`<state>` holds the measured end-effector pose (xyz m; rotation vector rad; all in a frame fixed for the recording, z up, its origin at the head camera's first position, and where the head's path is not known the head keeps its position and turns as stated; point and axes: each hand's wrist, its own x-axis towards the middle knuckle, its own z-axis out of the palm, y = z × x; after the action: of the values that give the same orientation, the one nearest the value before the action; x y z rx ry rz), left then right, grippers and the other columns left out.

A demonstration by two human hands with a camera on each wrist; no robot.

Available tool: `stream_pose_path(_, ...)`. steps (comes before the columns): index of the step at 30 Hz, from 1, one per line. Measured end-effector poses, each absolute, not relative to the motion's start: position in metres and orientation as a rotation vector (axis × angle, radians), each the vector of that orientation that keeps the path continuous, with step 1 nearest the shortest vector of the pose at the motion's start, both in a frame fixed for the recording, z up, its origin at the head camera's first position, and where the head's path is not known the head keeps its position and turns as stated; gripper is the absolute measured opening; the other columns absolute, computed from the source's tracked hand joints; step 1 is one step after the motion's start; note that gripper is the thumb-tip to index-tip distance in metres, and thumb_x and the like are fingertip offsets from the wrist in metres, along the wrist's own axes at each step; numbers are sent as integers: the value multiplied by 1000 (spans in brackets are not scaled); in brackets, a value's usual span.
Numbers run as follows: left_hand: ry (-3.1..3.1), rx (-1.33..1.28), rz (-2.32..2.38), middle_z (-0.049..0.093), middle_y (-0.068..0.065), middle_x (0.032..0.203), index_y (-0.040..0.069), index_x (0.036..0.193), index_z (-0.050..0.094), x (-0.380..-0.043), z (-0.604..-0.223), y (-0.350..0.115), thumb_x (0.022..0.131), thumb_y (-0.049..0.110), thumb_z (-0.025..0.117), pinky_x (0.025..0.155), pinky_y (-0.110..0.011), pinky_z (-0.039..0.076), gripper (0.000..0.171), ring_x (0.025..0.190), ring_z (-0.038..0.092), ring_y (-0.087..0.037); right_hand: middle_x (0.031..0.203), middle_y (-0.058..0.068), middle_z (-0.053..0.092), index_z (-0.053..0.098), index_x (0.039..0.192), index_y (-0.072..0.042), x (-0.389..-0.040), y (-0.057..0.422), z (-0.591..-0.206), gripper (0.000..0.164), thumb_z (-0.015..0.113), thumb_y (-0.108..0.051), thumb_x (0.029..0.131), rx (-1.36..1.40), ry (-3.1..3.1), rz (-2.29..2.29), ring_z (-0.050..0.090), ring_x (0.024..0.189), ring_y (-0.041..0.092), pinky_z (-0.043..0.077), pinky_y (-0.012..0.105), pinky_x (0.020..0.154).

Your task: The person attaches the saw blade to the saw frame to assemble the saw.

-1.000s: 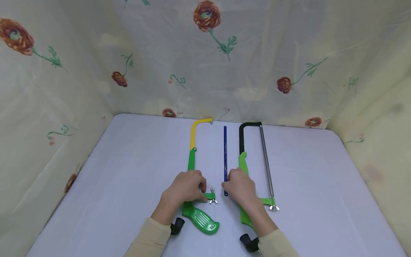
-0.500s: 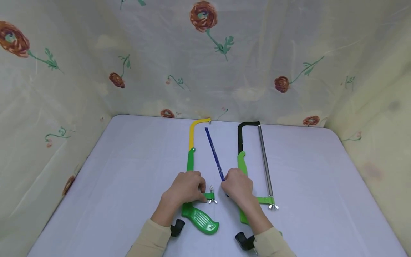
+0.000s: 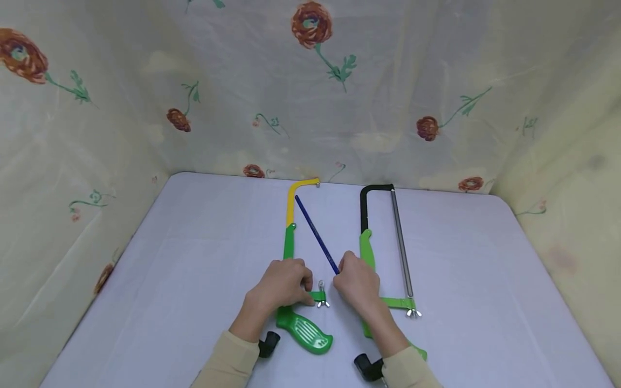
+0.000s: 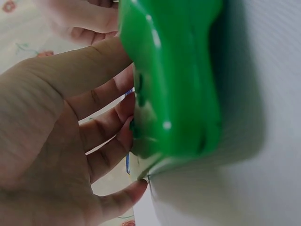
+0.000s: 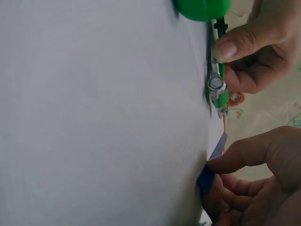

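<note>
Aiming, apparently, the blue blade toward eleven o'clock, right hand pinches it; left hand grips green frame; next needs exact alignment.

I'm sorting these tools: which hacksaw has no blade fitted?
The yellow-and-green hacksaw: no blade joins its two ends, whereas the black-and-green hacksaw has a grey blade running end to end.

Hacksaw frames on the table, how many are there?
2. The yellow-and-green frame is held by the left hand; the black-and-green frame lies to the right, partly covered by the right hand. No others show.
</note>
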<state>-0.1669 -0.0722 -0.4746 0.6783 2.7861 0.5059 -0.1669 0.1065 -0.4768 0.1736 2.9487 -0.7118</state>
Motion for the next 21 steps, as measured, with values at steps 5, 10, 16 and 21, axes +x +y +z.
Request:
stream_pose_path(5, 2787, 678, 513, 52, 12, 76, 28, 76, 69, -166, -474, -74, 74, 42, 85, 73, -30, 38, 21, 70, 48, -11, 93, 15, 70, 66, 108, 1, -168, 112, -473, 30, 60, -2, 79, 124, 2874, -812, 59, 68, 21, 45, 30, 54)
stream_pose_path(10, 2782, 679, 498, 52, 12, 77, 29, 77, 69, -166, -473, -76, 75, 42, 85, 77, -32, 39, 21, 72, 48, -11, 99, 15, 70, 70, 108, 0, -172, 118, -476, 30, 54, 2, 83, 111, 2790, -1091, 59, 73, 19, 46, 27, 58)
stream_pose_path(16, 2758, 676, 478, 54, 11, 80, 29, 80, 69, -166, -473, -77, 75, 39, 85, 78, -33, 40, 20, 73, 47, -11, 83, 8, 61, 64, 117, 2, -177, 118, -485, 32, 57, 3, 86, 160, 2619, -1457, 51, 63, 13, 44, 24, 56)
stream_pose_path(21, 2756, 697, 482, 56, 11, 81, 29, 80, 69, -167, -474, -77, 75, 38, 86, 75, -30, 39, 20, 73, 47, -9, 79, 5, 58, 62, 121, 3, -181, 118, -487, 35, 58, 4, 86, 199, 2541, -1581, 50, 58, 12, 45, 23, 53)
